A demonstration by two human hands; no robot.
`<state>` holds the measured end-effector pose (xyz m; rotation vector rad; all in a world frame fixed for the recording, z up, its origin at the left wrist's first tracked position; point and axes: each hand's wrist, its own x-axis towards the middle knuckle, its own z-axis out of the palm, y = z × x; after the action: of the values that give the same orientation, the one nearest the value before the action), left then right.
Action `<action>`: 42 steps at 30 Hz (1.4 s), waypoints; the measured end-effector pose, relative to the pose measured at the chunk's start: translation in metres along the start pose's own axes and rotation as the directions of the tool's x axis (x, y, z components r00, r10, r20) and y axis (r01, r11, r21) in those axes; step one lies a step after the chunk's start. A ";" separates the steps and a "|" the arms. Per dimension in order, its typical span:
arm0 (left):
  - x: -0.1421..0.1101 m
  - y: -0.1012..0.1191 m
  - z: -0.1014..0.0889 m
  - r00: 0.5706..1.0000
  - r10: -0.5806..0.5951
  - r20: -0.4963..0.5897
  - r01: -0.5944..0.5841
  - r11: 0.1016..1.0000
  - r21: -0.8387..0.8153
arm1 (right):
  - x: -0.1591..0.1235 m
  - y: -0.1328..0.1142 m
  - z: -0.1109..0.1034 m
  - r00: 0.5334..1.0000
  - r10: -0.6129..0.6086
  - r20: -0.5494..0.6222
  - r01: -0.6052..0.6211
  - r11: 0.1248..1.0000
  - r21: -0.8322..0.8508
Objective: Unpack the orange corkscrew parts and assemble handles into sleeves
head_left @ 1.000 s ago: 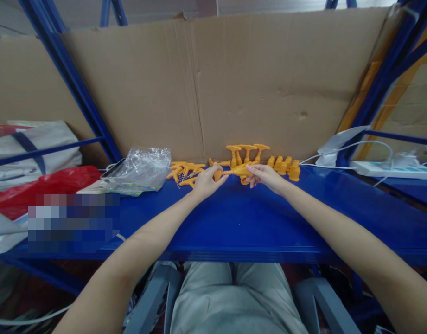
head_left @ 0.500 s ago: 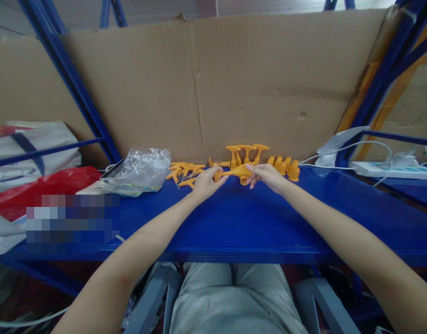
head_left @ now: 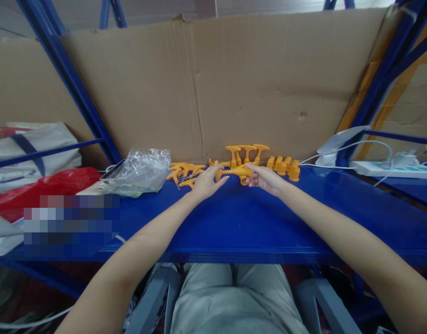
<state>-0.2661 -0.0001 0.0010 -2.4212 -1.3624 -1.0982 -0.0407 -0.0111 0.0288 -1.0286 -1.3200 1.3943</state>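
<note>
My left hand (head_left: pixel 207 182) and my right hand (head_left: pixel 265 178) meet over a blue shelf (head_left: pixel 234 218), both pinching an orange plastic screw part (head_left: pixel 236 172) held level between them. The left fingers grip its round left end, the right fingers its thicker right end. Just behind it stand three orange T-shaped bolts (head_left: pixel 246 153). A row of small orange nuts (head_left: pixel 284 166) sits to the right. Flat orange star-shaped pieces (head_left: pixel 184 170) lie to the left.
A crumpled clear plastic bag (head_left: pixel 140 169) lies left of the parts. Red and white bags (head_left: pixel 35 162) fill the far left. Brown cardboard (head_left: pixel 213 83) backs the shelf. A white power strip (head_left: pixel 390 169) with cables lies at the right, behind blue rack posts.
The orange part has shifted very slightly. My left fingers have loosened and moved a little along its left end. My right hand keeps its grip.
</note>
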 end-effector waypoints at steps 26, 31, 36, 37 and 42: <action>0.007 -0.021 -0.045 0.639 -0.491 0.592 0.033 0.786 0.617 | 0.022 0.017 0.040 0.923 -0.260 0.282 0.162 -0.401 -0.902; 0.005 -0.028 -0.044 0.658 -0.514 0.551 0.098 0.784 0.613 | 0.032 0.030 0.039 0.921 -0.326 0.214 0.159 -0.186 -0.970; 0.003 -0.033 -0.041 0.692 -0.472 0.546 0.068 0.796 0.602 | 0.032 0.031 0.032 0.888 -0.403 0.219 0.222 -0.039 -0.974; 0.003 -0.034 -0.041 0.698 -0.469 0.541 0.067 0.795 0.603 | 0.030 0.028 0.030 0.878 -0.420 0.229 0.236 -0.036 -0.971; 0.004 -0.029 -0.039 0.750 -0.435 0.498 0.046 0.786 0.617 | 0.015 0.004 -0.002 0.826 -0.514 0.232 0.214 -0.096 -0.972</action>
<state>-0.3085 0.0015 0.0255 -2.2075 -1.9004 0.1871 -0.0425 0.0039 0.0250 -1.4023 -2.2251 -0.4546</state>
